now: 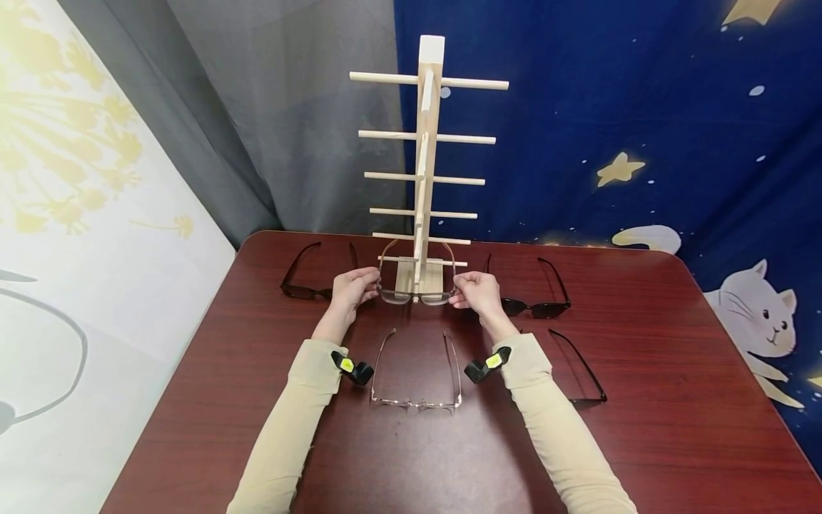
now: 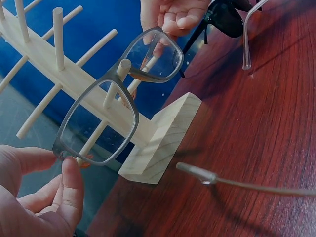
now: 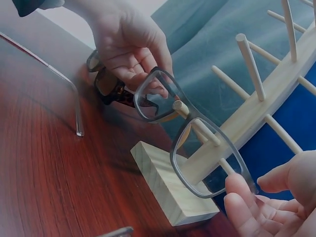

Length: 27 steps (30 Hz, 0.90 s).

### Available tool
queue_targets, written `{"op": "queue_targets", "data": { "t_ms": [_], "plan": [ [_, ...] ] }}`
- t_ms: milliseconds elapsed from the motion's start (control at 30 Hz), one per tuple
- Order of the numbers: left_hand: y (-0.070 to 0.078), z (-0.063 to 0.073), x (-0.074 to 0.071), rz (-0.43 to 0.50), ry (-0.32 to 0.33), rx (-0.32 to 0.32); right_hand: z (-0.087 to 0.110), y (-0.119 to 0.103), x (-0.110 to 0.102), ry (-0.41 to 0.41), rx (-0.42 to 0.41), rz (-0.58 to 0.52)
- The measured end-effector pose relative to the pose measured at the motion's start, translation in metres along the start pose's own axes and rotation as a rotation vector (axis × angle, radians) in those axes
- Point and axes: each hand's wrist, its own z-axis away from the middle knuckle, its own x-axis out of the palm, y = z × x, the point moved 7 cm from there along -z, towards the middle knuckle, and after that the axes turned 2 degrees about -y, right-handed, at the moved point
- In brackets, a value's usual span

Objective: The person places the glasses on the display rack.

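Note:
Grey-rimmed eyeglasses (image 1: pixel 396 299) with brownish temples sit at the lowest front peg of a wooden display stand (image 1: pixel 432 51). The nose bridge (image 2: pixel 111 75) rests over that peg, and the temples extend back past the post. My left hand (image 1: pixel 355 289) pinches one outer corner of the frame between thumb and fingers. At the opposite corner my right hand (image 3: pixel 276 202) pinches the frame likewise. Nearer me on the table, thin metal-framed glasses (image 1: pixel 416 405) lie with temples unfolded, between my forearms.
Dark glasses (image 1: pixel 302 291) lie left of the stand, partly behind my left hand. To the right lie black sunglasses (image 1: pixel 549 310); another dark pair (image 1: pixel 587 402) is partly covered by my right sleeve. Bare pegs (image 1: pixel 475 84) stick out both sides of the post. Curtains hang behind the table (image 1: pixel 225 400).

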Motion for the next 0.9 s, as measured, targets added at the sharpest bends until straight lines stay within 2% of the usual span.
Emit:
{"op": "queue_targets", "data": {
  "t_ms": [133, 433, 633, 900],
  "plan": [
    [0.004, 0.003, -0.004, -0.008, -0.006, 0.019, 0.006, -0.008, -0.004, 0.032, -0.046, 0.051],
    [0.015, 0.015, -0.016, -0.006, -0.020, 0.103, 0.028, -0.027, -0.011, 0.119, -0.241, 0.241],
    [0.019, 0.024, -0.032, -0.035, -0.004, 0.129, 0.044, -0.038, -0.002, 0.088, -0.312, 0.263],
    [0.022, 0.036, -0.066, -0.079, 0.033, 0.139, 0.063, -0.047, 0.022, 0.007, -0.389, 0.222]
  ]
}}
